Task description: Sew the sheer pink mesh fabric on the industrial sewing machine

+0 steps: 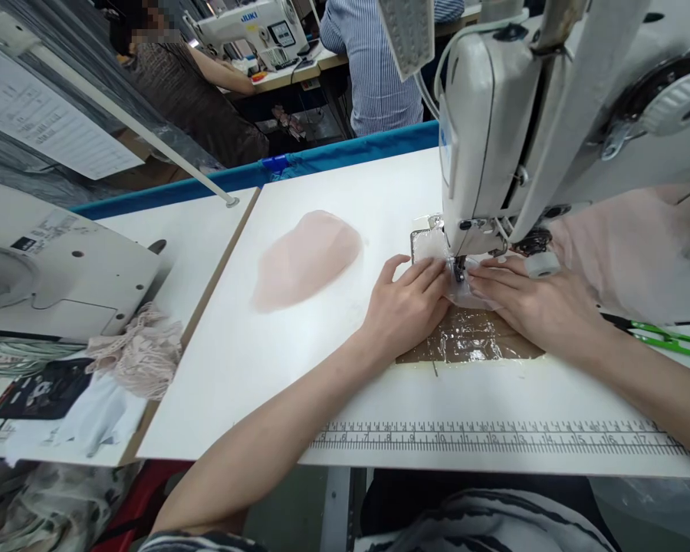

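My left hand (pixel 409 300) lies flat to the left of the presser foot (pixel 458 268), its fingertips on a small piece of sheer pale fabric (pixel 472 297). From the other side my right hand (pixel 543 299) rests on the same fabric, with its fingers stretched out and their tips close to the foot. Above both hands stands the head of a white sewing machine (pixel 474 146). A brown taped patch (pixel 471 337) covers the table below the fabric. The fabric's edges under my fingers are partly hidden.
A sheer pink fabric piece (pixel 307 261) lies left on the white table (pixel 224 391). More pink fabric (pixel 626 253) and green-handled snips (pixel 672 339) are at the right. A printed ruler (pixel 494 438) runs along the front edge. Two people sit beyond the blue cloth edge (pixel 356 153).
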`<state>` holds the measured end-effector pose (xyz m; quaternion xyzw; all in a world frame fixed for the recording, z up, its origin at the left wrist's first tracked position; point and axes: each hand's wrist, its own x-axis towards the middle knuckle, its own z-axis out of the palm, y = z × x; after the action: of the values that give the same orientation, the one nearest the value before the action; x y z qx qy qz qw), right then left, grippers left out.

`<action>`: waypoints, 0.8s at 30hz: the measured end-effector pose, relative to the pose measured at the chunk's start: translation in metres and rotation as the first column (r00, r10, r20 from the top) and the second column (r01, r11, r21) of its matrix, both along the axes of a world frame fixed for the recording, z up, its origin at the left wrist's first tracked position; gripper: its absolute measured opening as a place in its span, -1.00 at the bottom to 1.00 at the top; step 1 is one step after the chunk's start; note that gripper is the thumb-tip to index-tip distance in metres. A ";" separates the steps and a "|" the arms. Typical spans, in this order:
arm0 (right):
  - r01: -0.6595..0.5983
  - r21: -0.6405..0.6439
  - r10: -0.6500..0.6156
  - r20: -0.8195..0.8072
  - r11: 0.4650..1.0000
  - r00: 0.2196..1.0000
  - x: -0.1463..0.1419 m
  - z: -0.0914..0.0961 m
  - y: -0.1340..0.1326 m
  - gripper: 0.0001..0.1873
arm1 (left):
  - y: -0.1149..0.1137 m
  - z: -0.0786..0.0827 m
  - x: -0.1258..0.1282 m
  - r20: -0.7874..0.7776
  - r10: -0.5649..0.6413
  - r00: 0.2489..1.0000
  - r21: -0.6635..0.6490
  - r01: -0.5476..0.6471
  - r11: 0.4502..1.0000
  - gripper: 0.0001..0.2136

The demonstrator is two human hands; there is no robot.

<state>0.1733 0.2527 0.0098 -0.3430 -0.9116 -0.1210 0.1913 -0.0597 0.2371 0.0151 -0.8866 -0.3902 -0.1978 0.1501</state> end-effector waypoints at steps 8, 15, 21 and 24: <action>0.005 0.097 0.000 -0.053 0.995 0.999 -0.007 0.008 -0.008 -0.61 | -0.011 0.011 -0.002 -0.021 -0.006 1.000 0.131 0.009 0.991 -0.60; -0.173 0.048 0.177 -0.073 0.984 0.982 -0.009 0.014 -0.015 -0.59 | -0.010 0.023 -0.005 0.047 -0.063 0.997 0.001 0.064 0.998 -0.74; -0.169 0.062 0.176 -0.150 0.984 0.973 -0.011 0.021 -0.022 -0.70 | -0.001 0.018 -0.009 0.117 -0.140 0.983 -0.154 0.158 0.975 -0.74; -0.140 -0.033 0.135 -0.125 0.990 0.983 -0.013 0.016 -0.022 -0.73 | 0.000 0.012 -0.006 0.082 -0.147 0.986 -0.198 0.161 0.967 -0.71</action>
<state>0.1603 0.2308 0.0259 -0.2900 -0.9220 -0.0670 0.2478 -0.0656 0.2375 0.0274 -0.9179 -0.3432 -0.1970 0.0295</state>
